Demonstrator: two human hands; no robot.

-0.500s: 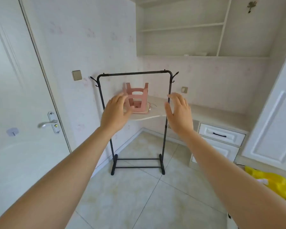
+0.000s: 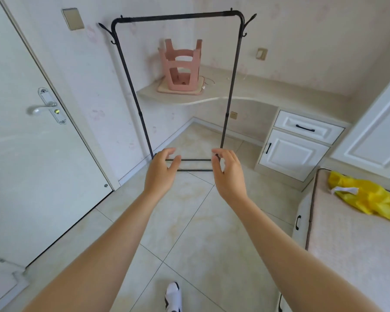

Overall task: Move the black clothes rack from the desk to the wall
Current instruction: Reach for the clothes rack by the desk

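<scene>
Room, interior. Walls (image 2: 302, 41): pale wallpaper with faint pink marks. Floor (image 2: 189, 221): large beige tiles, dark grout lines. Door (image 2: 32, 165), at 9 o'clock: white, shut, with silver lever handle (image 2: 40, 109). Wall switch plate (image 2: 73, 19), at 11 o'clock. Desk (image 2: 245, 93), at 12 o'clock: cream curved top, bearing 1 upturned pink stool (image 2: 181, 66) on a cushion. Cabinet (image 2: 297, 143), at 2 o'clock: 1 drawer, 1 door, black pulls. Mattress (image 2: 347, 255), at 4 o'clock, carrying a yellow bag (image 2: 365, 197). Daylight, even.
</scene>
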